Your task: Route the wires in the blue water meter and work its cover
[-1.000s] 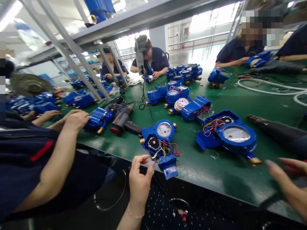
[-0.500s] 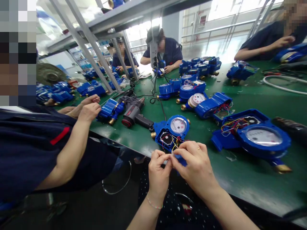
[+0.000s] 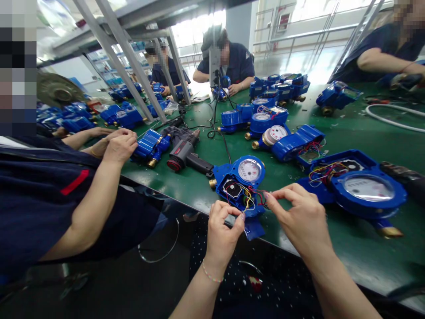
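Note:
A blue water meter lies at the table's near edge with its wiring box open, showing a black part and several coloured wires. My left hand pinches the ends of yellow and white wires just in front of the box. To the right, my right hand has thumb and forefinger closed on red wires that come out of the same box. A blue flap or cover hangs at the table edge, below and between my hands.
A heat gun lies left of the meter. A larger-looking open meter sits at the right, and several more blue meters stand behind. A co-worker's hands are beside another meter at the left. Black cables cross the table.
My hands were together at the front of the meter. The right hand has moved right and up, now holding red wires; the left keeps its pinch near the box.

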The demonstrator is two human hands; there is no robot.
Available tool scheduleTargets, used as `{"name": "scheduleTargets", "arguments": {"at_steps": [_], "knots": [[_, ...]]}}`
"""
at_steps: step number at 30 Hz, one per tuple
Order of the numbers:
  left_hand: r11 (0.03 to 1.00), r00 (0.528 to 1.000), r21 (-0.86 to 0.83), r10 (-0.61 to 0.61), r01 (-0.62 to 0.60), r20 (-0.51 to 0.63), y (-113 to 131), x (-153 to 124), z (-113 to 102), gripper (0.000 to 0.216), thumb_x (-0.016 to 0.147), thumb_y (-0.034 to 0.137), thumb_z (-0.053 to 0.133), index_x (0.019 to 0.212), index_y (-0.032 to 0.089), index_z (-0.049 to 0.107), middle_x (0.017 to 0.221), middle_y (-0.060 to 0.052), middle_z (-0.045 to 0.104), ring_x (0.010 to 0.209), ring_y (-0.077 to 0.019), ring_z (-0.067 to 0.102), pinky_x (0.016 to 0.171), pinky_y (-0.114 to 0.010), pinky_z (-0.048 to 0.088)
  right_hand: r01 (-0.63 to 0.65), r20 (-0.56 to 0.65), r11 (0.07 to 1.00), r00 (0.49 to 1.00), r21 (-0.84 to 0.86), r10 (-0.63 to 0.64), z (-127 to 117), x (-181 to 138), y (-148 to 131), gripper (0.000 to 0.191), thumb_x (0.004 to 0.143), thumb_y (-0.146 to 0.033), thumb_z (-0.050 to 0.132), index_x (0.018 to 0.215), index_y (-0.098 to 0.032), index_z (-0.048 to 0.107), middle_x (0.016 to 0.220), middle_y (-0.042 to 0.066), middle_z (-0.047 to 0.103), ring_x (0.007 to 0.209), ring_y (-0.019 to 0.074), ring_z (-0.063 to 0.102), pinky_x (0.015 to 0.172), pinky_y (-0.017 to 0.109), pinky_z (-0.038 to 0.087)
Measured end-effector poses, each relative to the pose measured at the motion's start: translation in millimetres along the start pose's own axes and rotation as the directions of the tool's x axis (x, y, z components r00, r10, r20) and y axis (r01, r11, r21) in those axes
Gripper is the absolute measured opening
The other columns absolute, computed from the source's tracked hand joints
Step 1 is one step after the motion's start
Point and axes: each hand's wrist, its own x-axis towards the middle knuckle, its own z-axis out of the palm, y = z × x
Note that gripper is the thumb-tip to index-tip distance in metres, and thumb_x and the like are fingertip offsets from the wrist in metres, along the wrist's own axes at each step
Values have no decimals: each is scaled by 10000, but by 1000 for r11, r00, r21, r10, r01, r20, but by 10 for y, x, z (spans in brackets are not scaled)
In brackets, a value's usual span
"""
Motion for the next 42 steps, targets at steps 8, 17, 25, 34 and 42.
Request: {"name": "scheduleTargets", "arguments": {"at_steps": [8,17,25,34,42], "knots": [[988,996,134,80,-73,-49,49,-27,-11,135,770,308,573,820,185,548,766,-6,582,773,-145,530,746,-294,385,243,92,969,965,48,-247,-91,-168,-163,124,815,-172,499,841,-180,620,785,23,578,731,148,519,686,306,340],[956,983,244,178,-163,-40,112,-15,-12,123,818,198,510,866,202,623,833,-7,659,796,-142,557,755,-312,351,241,56,965,967,105,-247,143,-167,-216,59,756,-171,621,813,-161,633,746,13,579,723,152,519,656,298,334],[996,999,89,16,-21,51,116,-5,-18,150,842,225,460,802,184,598,794,-16,612,800,-148,545,756,-298,377,307,24,945,950,115,-311,225,-177,-205,81,820,-204,555,815,-170,628,765,10,584,707,126,507,686,291,329],[988,997,134,71,-75,32,105,7,-4,132,828,175,476,762,168,590,759,-16,599,768,-148,515,731,-295,372,376,90,926,921,36,-378,187,-172,-263,164,836,-136,474,751,-143,615,725,34,572,713,145,506,719,321,322],[993,999,102,53,-53,3,119,-6,4,127,822,201,493,760,175,601,747,-16,606,759,-147,541,725,-291,387,294,75,935,947,199,-314,178,-202,-201,87,816,-170,547,853,-175,626,785,6,593,729,125,514,709,292,348]]}}
